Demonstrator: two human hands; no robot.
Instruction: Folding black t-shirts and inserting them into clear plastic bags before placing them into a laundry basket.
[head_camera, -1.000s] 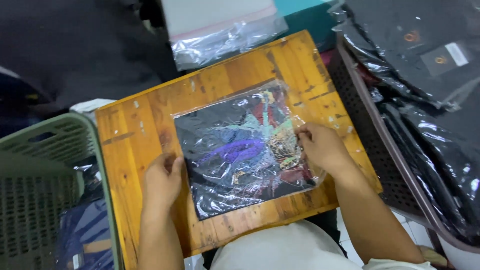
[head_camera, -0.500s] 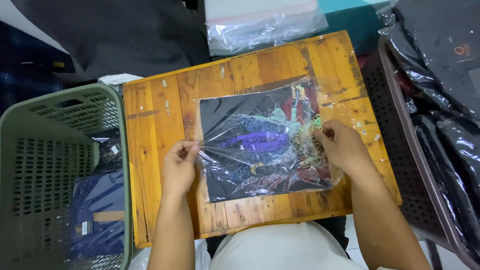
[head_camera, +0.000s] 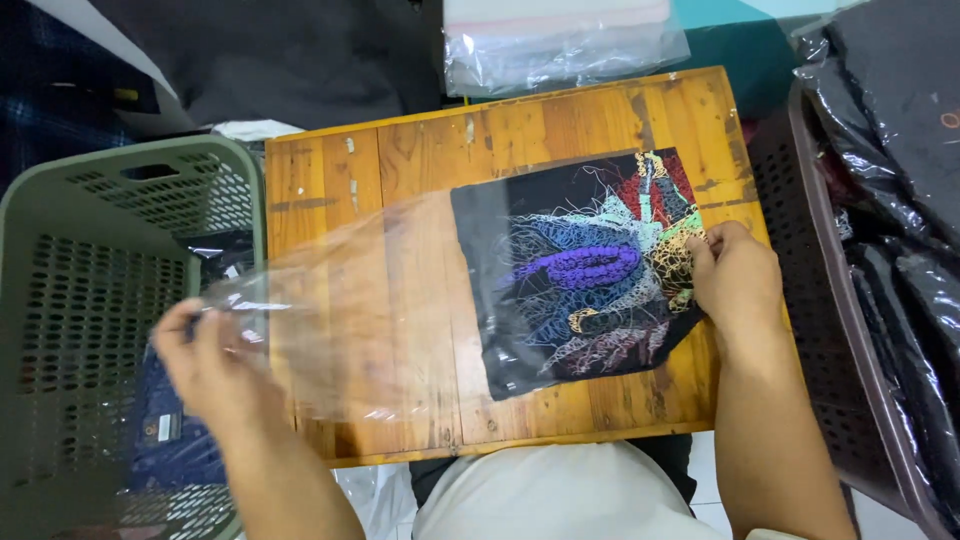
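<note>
While the left hand (head_camera: 205, 365) pinches a clear bag (head_camera: 340, 310), right fingers (head_camera: 705, 250) press the garment (head_camera: 585, 270) on wood.

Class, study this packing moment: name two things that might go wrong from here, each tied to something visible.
1. The left hand pinches only one edge of the thin clear plastic bag, so the film may tear or slip free.
2. The right hand pins just one side of the folded black printed garment, which may drag and unfold on the wooden board.

Bright, even light; glare on the clear plastic bag (head_camera: 330, 310), left hand (head_camera: 205, 360) motion-blurred.
</note>
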